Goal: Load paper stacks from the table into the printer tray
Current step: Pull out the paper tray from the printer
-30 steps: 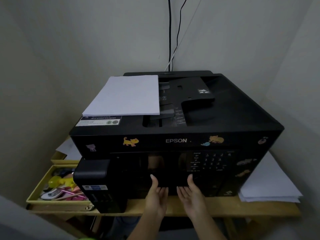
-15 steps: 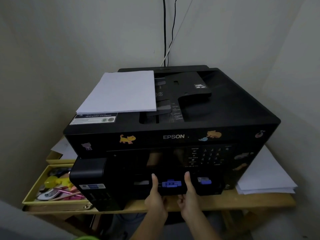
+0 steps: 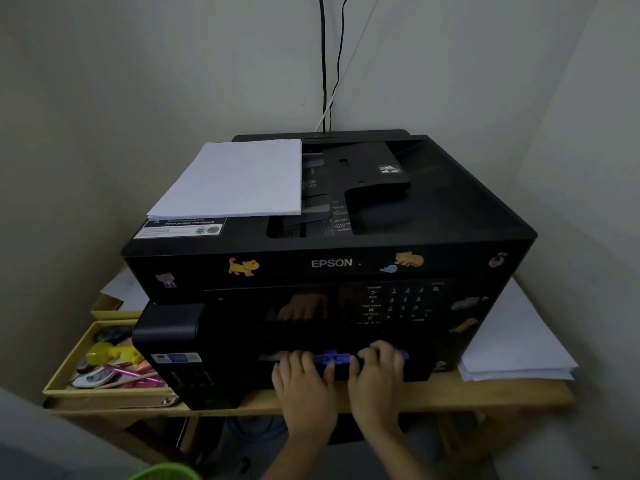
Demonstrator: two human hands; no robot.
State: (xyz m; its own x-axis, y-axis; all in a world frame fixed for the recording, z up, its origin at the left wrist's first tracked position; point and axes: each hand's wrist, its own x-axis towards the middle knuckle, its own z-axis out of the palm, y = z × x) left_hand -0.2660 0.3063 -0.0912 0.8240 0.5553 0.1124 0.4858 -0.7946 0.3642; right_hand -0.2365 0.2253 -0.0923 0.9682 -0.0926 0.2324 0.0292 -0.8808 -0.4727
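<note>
- Paper stacks, head view: one white stack (image 3: 512, 344) lies flat at the right edge of the surface (image 3: 485, 393), just beside the printer (image 3: 433, 216). Its sheets are slightly fanned at the near corner. A second, squared stack (image 3: 232, 178) lies on the left half of the printer lid.
- Handling (judgement): each sheet is light, but a stack is limp and slick. Sheets will slide over one another, sag if lifted by one corner, and crease at the edges.
- Take-hold (judgement): grasp two opposite edges, thumbs on top and fingers beneath. Square the fanned stack before insertion.
- Printer tray (image 3: 341, 370): located low on the printer front, at the near edge of the surface. A blue tab (image 3: 331, 358) shows at its centre. No paper is visible in it, and how far it stands out cannot be told.
- Left hand (image 3: 304, 386): back upward, fingers bent over the tray front just left of the blue tab, gripping it.
- Right hand (image 3: 377, 379): same pose, fingers bent over the tray front just right of the tab, gripping it.
- Forearms: both enter from below the near edge, close together and roughly parallel, with the wrists in line.
- Status (judgement): neither hand holds paper, so loading is not yet begun.
- Yellow box (image 3: 62, 375) of small items sits at the left edge.
</note>
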